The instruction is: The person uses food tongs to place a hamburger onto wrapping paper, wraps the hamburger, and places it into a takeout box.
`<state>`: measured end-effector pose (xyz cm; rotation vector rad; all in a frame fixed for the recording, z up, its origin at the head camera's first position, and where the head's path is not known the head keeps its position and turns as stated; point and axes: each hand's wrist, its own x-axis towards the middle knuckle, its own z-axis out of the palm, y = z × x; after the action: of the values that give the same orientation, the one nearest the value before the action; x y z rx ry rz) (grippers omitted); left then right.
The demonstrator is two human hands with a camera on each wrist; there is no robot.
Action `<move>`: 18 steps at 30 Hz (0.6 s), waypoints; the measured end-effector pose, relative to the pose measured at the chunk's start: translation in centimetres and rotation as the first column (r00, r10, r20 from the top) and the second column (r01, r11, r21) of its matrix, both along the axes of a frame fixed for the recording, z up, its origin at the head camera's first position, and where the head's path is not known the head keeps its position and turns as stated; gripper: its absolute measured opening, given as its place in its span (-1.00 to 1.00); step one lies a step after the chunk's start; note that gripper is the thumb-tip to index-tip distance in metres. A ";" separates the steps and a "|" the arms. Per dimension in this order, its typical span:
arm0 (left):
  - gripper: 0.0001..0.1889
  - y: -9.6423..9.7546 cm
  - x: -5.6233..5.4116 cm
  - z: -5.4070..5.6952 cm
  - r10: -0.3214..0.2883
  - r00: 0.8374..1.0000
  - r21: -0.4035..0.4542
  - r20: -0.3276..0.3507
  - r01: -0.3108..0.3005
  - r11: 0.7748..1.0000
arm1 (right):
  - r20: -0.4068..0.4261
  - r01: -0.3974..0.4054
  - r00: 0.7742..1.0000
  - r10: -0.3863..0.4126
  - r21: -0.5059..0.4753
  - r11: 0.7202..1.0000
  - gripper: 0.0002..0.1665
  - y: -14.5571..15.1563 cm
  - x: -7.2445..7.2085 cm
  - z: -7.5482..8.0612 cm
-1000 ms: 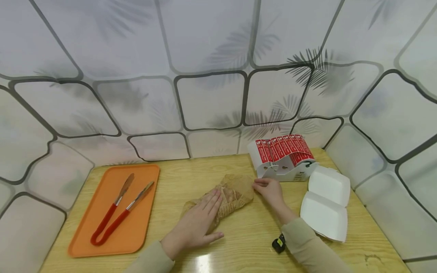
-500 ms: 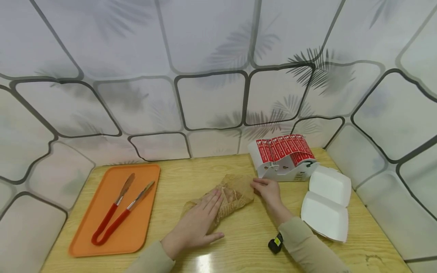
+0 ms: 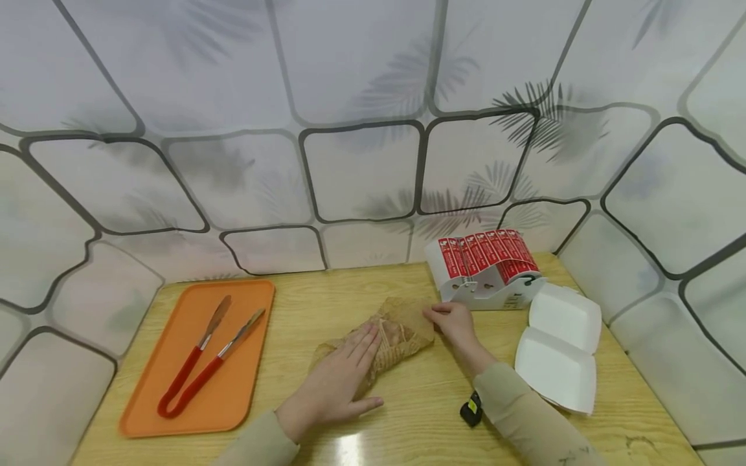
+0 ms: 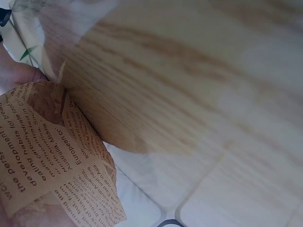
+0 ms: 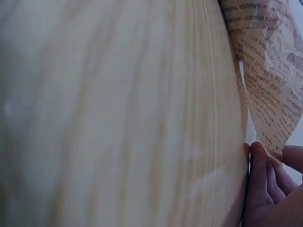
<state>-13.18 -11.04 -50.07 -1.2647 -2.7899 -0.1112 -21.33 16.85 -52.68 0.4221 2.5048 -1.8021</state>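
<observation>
A bundle wrapped in brown printed paper (image 3: 402, 349) lies on the wooden table. My left hand (image 3: 338, 382) rests on its near left part, fingers straight and thumb spread out to the side. At the bundle's right end my right hand (image 3: 454, 323) pinches the tip of the wrapping paper. In the right wrist view the paper (image 5: 270, 75) narrows to a point between the thumb and fingers of the right hand (image 5: 274, 184). Lines of dark lettering cover the paper (image 4: 52, 146) in the left wrist view. What the bundle contains is hidden.
An orange tray (image 3: 233, 401) on the left bears red-handled tongs (image 3: 192, 378). Behind my right hand stands a white box of red-labelled packets (image 3: 486, 259). A white foam clamshell container (image 3: 556, 369) lies open at the right. Patterned walls (image 3: 361, 175) enclose the table (image 3: 419, 414).
My right hand has shifted slightly left, towards the bundle, keeping its pinch on the paper tip. The left hand stays in place.
</observation>
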 end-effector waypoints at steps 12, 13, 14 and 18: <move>0.11 0.1 0.0 0.1 0.006 1.000 -0.011 0.007 -0.006 1.000 | -0.127 0.028 0.992 -0.012 0.125 0.992 -0.67 -1.5 0.4 1.2; 0.11 0.1 0.0 0.1 0.006 1.000 -0.009 0.007 -0.006 1.000 | -0.144 0.025 0.990 -0.006 0.127 0.992 -0.69 -1.7 0.5 1.4; 0.11 0.1 0.0 0.0 0.006 1.000 -0.007 0.008 -0.006 1.000 | -0.164 0.022 0.987 -0.001 0.130 0.991 -0.70 -1.8 0.6 1.6; 0.12 0.0 0.0 0.0 0.006 1.000 0.005 0.015 -0.006 1.000 | -0.241 0.008 0.970 0.023 0.126 0.992 -0.76 -2.5 0.9 2.5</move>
<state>-13.21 -11.00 -50.08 -1.2598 -2.8042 -0.1281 -20.39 14.34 -50.13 0.2047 2.7875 -1.7983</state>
